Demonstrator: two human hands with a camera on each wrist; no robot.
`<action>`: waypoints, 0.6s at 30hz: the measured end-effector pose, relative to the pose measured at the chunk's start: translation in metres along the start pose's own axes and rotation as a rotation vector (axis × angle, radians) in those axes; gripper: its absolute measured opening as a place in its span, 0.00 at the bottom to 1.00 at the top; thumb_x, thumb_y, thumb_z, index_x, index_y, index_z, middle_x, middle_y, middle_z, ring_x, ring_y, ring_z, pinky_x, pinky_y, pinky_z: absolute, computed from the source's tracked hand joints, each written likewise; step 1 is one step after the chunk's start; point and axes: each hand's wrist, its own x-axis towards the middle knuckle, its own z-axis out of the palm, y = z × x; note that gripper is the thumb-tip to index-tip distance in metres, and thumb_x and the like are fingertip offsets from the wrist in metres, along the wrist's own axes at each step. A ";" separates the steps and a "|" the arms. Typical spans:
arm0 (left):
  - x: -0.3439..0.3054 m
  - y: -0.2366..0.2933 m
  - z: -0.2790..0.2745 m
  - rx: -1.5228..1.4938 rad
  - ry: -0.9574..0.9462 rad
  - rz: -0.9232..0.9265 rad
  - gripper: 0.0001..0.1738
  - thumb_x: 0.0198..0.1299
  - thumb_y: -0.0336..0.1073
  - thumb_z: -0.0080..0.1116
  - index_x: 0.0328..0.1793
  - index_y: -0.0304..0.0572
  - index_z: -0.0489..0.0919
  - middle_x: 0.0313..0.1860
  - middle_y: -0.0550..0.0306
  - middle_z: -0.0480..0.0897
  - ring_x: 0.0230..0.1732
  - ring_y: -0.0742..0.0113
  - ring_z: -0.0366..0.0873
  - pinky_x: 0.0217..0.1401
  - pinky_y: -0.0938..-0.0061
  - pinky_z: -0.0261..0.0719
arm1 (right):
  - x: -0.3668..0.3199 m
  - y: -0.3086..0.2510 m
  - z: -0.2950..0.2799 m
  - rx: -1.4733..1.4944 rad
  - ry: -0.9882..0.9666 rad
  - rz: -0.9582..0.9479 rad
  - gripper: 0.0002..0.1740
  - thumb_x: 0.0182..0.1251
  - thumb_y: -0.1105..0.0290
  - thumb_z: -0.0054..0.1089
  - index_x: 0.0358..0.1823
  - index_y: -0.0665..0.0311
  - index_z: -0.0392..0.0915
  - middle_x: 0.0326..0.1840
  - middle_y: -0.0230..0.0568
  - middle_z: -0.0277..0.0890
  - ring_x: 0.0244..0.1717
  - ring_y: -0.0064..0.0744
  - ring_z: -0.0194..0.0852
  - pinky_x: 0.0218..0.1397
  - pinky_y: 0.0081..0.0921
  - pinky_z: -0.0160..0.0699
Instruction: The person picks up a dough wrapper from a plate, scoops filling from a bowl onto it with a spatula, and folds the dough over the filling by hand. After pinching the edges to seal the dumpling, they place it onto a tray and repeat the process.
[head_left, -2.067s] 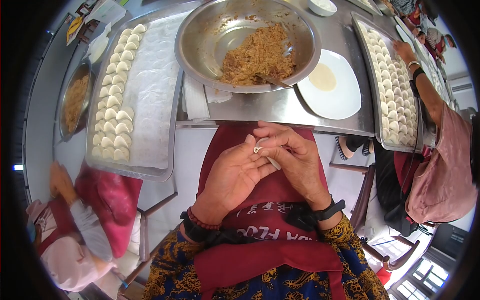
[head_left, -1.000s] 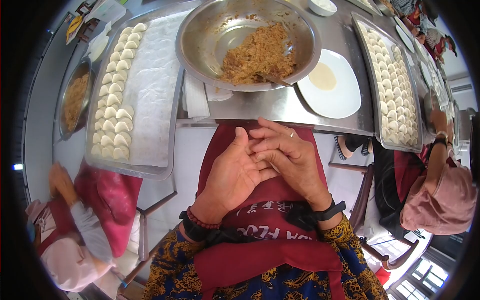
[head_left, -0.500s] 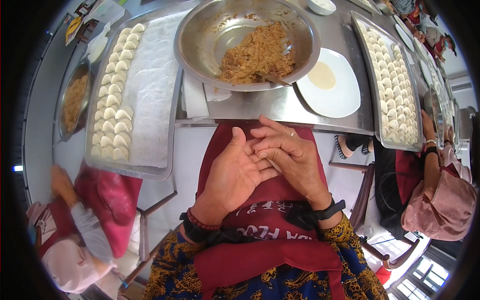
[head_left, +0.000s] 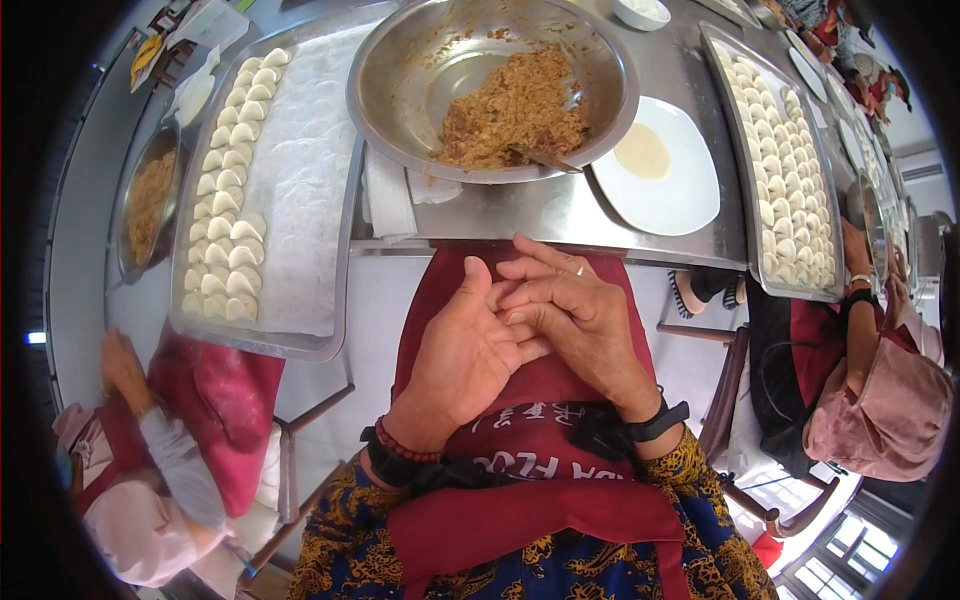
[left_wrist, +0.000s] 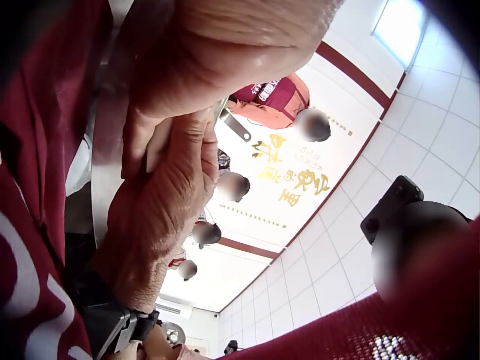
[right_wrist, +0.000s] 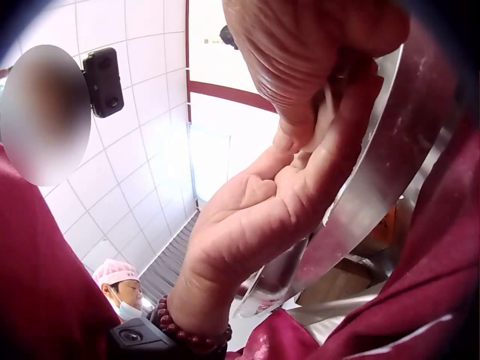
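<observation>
In front of the red apron [head_left: 540, 440], my two hands meet at the fingers. My left hand [head_left: 465, 345] lies palm up, thumb raised and fingers extended beneath the other hand. Over those fingers my right hand [head_left: 580, 320] bends its thumb and fingers, pinching a small dumpling. From the head the dumpling is hidden; a pale sliver of its dough [right_wrist: 323, 118] shows between the fingers in the right wrist view. A steel bowl [head_left: 390, 135] of minced filling [head_left: 515, 110] stands ahead on the table, with a spoon handle [head_left: 550, 160] leaning in it.
Left of the bowl, a floured tray [head_left: 305, 220] carries rows of folded dumplings [head_left: 220, 190]. One round wrapper [head_left: 642, 150] lies on a white plate [head_left: 680, 205] at right. Beyond is another full dumpling tray [head_left: 765, 265]. Other people sit close on both sides.
The pale folded dough seen between my hands earlier is now covered by the fingers. My left thumb has lifted away from it. At right, another person's arm has drawn back from the far tray.
</observation>
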 end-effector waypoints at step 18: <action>-0.001 0.003 -0.008 0.063 -0.023 0.014 0.37 0.77 0.59 0.32 0.70 0.27 0.62 0.66 0.44 0.70 0.68 0.54 0.70 0.74 0.49 0.66 | 0.000 -0.001 -0.006 0.074 0.032 0.024 0.08 0.62 0.74 0.65 0.42 0.60 0.87 0.53 0.39 0.85 0.70 0.42 0.70 0.70 0.36 0.66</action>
